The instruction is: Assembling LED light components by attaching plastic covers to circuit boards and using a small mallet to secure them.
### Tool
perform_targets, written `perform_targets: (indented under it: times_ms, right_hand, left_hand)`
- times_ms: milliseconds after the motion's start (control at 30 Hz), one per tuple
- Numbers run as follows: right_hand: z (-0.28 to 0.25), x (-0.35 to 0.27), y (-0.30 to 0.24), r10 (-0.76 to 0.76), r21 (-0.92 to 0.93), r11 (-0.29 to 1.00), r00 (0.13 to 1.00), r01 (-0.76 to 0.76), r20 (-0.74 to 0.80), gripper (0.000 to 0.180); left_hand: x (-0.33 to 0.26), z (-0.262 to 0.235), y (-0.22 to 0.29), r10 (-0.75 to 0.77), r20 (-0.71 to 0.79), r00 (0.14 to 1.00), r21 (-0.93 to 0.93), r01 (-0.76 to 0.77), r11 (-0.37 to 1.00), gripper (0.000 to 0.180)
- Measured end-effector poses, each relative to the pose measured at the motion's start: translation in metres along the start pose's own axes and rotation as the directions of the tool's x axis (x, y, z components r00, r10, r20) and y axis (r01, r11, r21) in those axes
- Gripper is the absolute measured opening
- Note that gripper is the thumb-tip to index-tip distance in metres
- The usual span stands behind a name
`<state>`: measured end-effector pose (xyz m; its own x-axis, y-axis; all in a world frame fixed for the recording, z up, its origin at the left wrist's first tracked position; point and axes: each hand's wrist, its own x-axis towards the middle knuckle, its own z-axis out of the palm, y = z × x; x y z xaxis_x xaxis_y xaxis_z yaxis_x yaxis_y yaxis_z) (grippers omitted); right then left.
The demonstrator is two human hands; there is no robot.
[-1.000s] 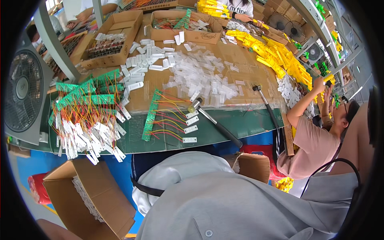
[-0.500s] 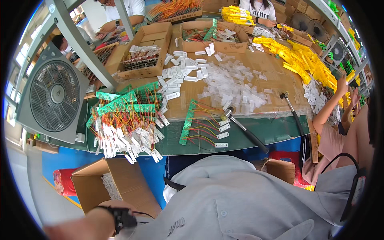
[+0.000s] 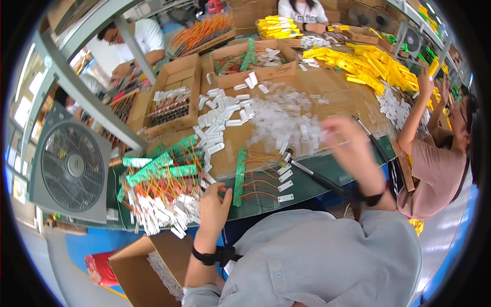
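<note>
Left hand (image 3: 214,207) rests at the table's near edge, fingers loosely open and gripping nothing, its fingertips just beside the heap of green strips with orange wires and white tags (image 3: 161,192) at its 9 o'clock. A single green strip (image 3: 239,176) with wired tags lies at its 2 o'clock, apart from the heap. Right hand (image 3: 353,148) is raised over the table and blurred; whether it is open or closed cannot be told. Black-handled tool (image 3: 309,174) lies below it, at 7 o'clock. Loose white labels (image 3: 279,120) spread at table centre. Cardboard tray of wired parts (image 3: 171,105) at 11 o'clock; yellow packets (image 3: 368,66) at 1 o'clock. Open carton (image 3: 146,266) stands below the table edge; grey fan (image 3: 71,166) borders the left.
</note>
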<state>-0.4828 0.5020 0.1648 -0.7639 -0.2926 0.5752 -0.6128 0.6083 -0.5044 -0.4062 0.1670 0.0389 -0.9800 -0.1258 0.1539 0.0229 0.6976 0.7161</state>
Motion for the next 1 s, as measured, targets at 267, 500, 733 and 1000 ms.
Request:
perform_targets:
  times_ms: [267,500,733,1000]
  right_hand:
    - [0.11,-0.095,0.075,0.356,-0.244,0.919,0.917,-0.309,0.179,0.022]
    - [0.045,-0.086,0.096,0.23,-0.1,0.972,0.954,-0.215,0.19,0.019]
    - [0.014,-0.082,0.131,0.204,-0.259,0.959,0.916,-0.116,0.347,0.016]
    - [0.135,0.079,0.166,0.023,0.049,0.998,0.931,-0.043,0.363,0.021]
  left_hand:
    - [0.02,0.046,-0.014,-0.101,0.016,0.995,-0.11,0.102,0.989,0.022]
    - [0.013,0.042,-0.018,-0.149,0.034,0.988,-0.274,0.153,0.949,0.014]
    - [0.01,0.032,-0.02,-0.109,-0.147,0.983,-0.222,0.074,0.972,0.01]
    - [0.016,0.048,-0.03,0.096,-0.362,0.927,-0.07,-0.13,0.989,0.002]
